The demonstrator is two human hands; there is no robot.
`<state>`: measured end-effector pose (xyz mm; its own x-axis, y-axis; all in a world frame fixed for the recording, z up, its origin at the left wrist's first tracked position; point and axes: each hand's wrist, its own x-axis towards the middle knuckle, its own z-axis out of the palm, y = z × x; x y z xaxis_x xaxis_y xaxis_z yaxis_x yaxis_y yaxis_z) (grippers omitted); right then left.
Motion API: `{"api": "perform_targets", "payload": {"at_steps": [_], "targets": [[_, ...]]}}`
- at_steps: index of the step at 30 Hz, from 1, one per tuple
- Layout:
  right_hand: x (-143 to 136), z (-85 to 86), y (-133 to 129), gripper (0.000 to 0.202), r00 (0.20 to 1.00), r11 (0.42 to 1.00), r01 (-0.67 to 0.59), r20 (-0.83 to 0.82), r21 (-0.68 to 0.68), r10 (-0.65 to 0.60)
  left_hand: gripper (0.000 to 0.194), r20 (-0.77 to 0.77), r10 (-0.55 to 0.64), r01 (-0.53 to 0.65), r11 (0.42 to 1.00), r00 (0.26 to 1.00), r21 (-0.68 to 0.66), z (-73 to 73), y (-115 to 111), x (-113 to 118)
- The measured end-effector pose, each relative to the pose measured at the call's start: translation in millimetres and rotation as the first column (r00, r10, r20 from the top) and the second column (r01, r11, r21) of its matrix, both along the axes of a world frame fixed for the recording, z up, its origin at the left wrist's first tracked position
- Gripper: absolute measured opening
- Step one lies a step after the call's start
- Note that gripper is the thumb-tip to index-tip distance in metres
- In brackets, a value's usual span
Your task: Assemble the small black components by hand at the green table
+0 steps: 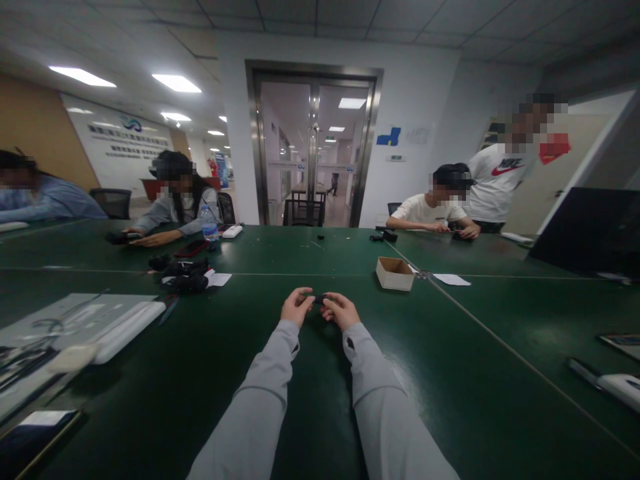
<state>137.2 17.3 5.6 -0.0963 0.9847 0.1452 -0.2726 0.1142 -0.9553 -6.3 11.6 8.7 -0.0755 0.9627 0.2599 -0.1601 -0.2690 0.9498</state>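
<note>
A small black object [319, 299] is held between my two hands, above the green table [320, 373]. My left hand [297, 307] pinches its left end with thumb and fingers. At its right end, the fingers of my right hand [341, 311] are closed on it. What the object is exactly is too small to tell. A small open box [395, 275] stands on the table to the right of my hands, apart from them.
Black devices [187, 276] and white paper [219, 279] lie to the left. Beyond them stands a water bottle [209, 225]. A white board-like item [130, 328] is at the near left, a phone [37, 437] below it. Several people are around the table's far side.
</note>
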Motion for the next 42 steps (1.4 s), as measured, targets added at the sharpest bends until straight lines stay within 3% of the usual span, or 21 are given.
{"api": "perform_targets", "payload": {"at_steps": [6,12,17,25,32,37,42], "targets": [[0.0,1.2,-2.1,0.049,1.000,1.000,0.006,0.020,0.007,-0.006,0.034,-0.136,0.125,-0.138,0.986,0.983,-0.091,-1.7,-0.6,2.6],[0.4,0.7,-1.8,0.046,1.000,1.000,-0.014,0.008,0.011,0.014,0.040,-0.351,0.228,-0.289,0.948,0.908,-0.133,12.1,-13.3,4.7],[0.5,2.6,-3.7,0.044,1.000,0.999,-0.026,0.009,0.020,0.026,0.045,-0.411,0.237,-0.325,0.932,0.880,-0.159,19.6,-18.4,5.9],[0.3,5.7,-7.1,0.043,0.999,0.998,-0.048,0.021,0.046,0.048,0.049,-0.463,0.272,-0.363,0.924,0.844,-0.119,17.0,-16.3,5.8],[-0.5,6.3,-6.7,0.044,0.999,0.999,-0.032,-0.011,-0.005,0.032,0.043,-0.361,0.272,-0.325,0.941,0.892,-0.095,12.0,-12.8,5.3],[-0.9,4.1,-3.4,0.048,0.998,0.999,0.000,-0.056,-0.047,-0.003,0.032,-0.139,0.117,-0.122,0.992,0.983,-0.025,9.8,-8.8,1.9],[-0.9,0.6,-0.7,0.049,0.997,0.999,0.002,-0.078,-0.035,-0.005,0.044,-0.051,-0.050,0.049,0.999,0.997,-0.016,11.0,-8.0,-3.4]]}}
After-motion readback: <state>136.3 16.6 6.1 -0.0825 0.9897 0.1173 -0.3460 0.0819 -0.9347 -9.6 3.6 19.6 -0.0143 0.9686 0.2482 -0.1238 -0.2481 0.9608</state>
